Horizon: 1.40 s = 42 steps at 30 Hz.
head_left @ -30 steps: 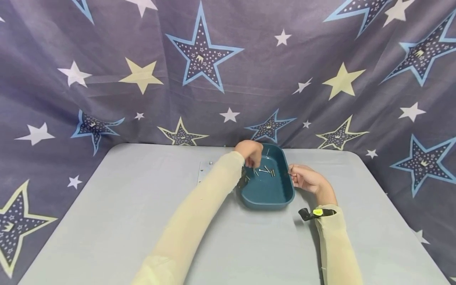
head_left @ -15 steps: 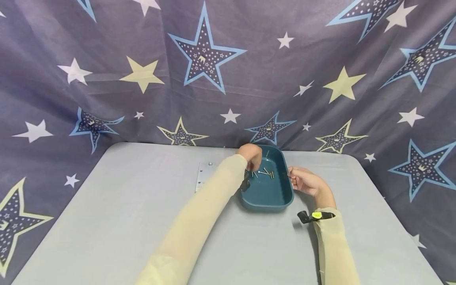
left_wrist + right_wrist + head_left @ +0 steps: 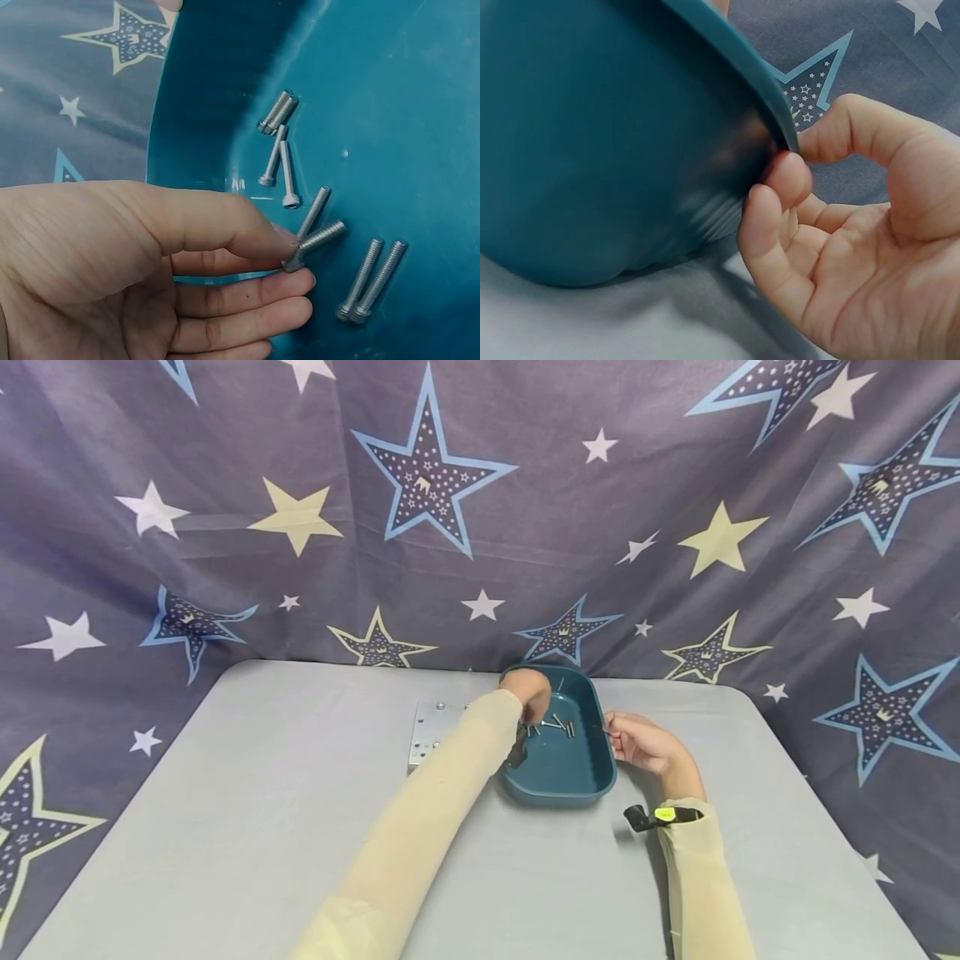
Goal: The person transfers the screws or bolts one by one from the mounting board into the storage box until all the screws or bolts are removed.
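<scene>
In the head view, my left hand (image 3: 531, 693) reaches over the left side of a teal plastic bin (image 3: 558, 795). The left wrist view has its thumb and index finger pinching a socket-head bolt (image 3: 322, 235) by the head end. Another bolt (image 3: 313, 210) lies right behind it. Several more silver bolts rest on the bin floor, among them a pair (image 3: 381, 281) to the right and a short pair (image 3: 278, 112) farther off. On the opposite side, my right hand (image 3: 639, 740) pinches the bin's rim (image 3: 780, 112) between thumb and fingers.
A metal plate with holes (image 3: 431, 727) lies left of the bin, partly hidden behind the left sleeve (image 3: 420, 810). The bin stands near the far edge of the grey table (image 3: 225, 827), before a star-patterned curtain (image 3: 480, 527).
My left hand has shifted slightly right and lower into the bin, among the bolts. The right hand keeps its hold on the rim. The head view has moved a little.
</scene>
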{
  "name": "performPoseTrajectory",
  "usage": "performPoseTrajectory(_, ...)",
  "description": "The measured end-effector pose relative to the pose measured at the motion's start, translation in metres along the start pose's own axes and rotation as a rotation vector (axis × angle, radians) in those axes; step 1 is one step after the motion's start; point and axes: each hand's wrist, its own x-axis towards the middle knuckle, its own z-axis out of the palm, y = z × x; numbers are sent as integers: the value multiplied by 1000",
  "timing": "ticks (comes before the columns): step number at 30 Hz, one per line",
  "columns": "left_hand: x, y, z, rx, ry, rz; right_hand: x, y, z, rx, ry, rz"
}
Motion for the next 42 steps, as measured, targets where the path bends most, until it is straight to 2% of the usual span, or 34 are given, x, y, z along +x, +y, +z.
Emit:
performPoseTrajectory(4,1,-2,4,36,70,24,0,1,1,3,-2,-6)
performPoseTrajectory(7,2,-4,7,108,104,45,0,0,1,4,2,-8)
performPoseTrajectory(11,5,-6,8,189,125,84,0,0,2,0,10,-6)
performPoseTrajectory(19,8,-9,14,247,233,132,2,0,2,-3,1,-4)
performPoseTrajectory(22,5,-9,16,241,285,138,2,0,2,0,-6,-7)
performPoseTrajectory(26,-3,-10,21,174,357,131,1,0,2,2,-3,-6)
performPoseTrajectory(29,-8,-8,26,115,415,105,1,0,2,-2,6,-3)
performPoseTrajectory(34,-9,-2,33,80,506,44,1,1,2,-4,12,-1)
performPoseTrajectory(37,-3,2,33,47,517,0,1,1,1,-6,10,1)
performPoseTrajectory(42,2,4,34,20,533,-1,0,1,1,-5,22,-1)
